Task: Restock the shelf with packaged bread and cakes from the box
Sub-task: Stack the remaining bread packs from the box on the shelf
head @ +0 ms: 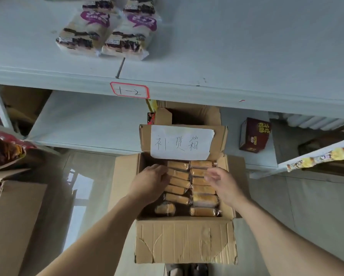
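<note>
An open cardboard box (185,240) stands on the floor below the shelf, a handwritten paper label on its raised back flap. Inside lie two columns of clear-wrapped golden cakes (203,189). My left hand (150,182) reaches into the box, its fingers resting on the left column of cakes (178,175). Hovering over the right column, my right hand (221,182) has its fingers loosely curled and grips nothing. On the grey upper shelf (227,56) lie several bread packs with purple labels (105,34).
A lower shelf board (91,120) holds a dark red carton (253,135) and another open box (189,114) behind the stock box. Cardboard boxes (13,216) and snack bags stand at the left. A yellow packet (322,159) hangs over a shelf edge at the right.
</note>
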